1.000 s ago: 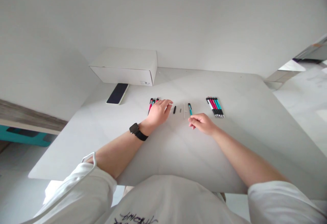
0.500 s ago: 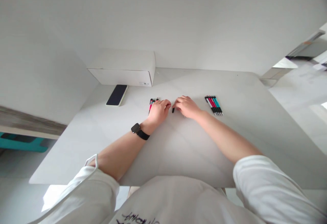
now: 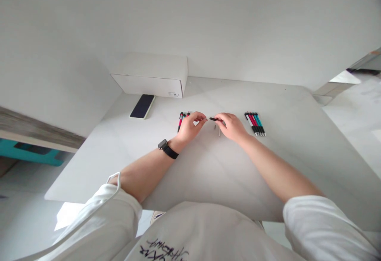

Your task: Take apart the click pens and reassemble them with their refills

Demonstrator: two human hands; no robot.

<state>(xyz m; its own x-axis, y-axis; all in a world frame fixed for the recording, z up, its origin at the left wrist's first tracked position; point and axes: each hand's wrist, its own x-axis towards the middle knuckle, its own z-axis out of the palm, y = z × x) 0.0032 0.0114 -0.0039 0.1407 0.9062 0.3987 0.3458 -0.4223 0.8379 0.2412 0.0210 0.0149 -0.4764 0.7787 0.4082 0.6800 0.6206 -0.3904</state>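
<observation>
My left hand (image 3: 191,127), with a black watch on its wrist, is closed in a pinch over the middle of the table. A tiny pale piece shows at its fingertips, too small to name. Facing it, my right hand (image 3: 231,126) pinches a short black pen part (image 3: 212,119), whose free end points at the left fingertips across a small gap. Just below lie a thin pen refill (image 3: 219,132) and a small metallic piece (image 3: 215,127). Several pens (image 3: 180,120) in red, teal and black lie beyond my left hand, partly hidden by it.
To the right, several pens (image 3: 255,124) lie side by side in a row on the white table (image 3: 190,173). A phone (image 3: 143,106) rests at the left, in front of a long white box (image 3: 149,83) against the wall.
Both hands have lifted slightly and their fingertips now face each other. The black pen part has turned from upright to nearly level in my right fingers. The refill on the table shows more clearly.
</observation>
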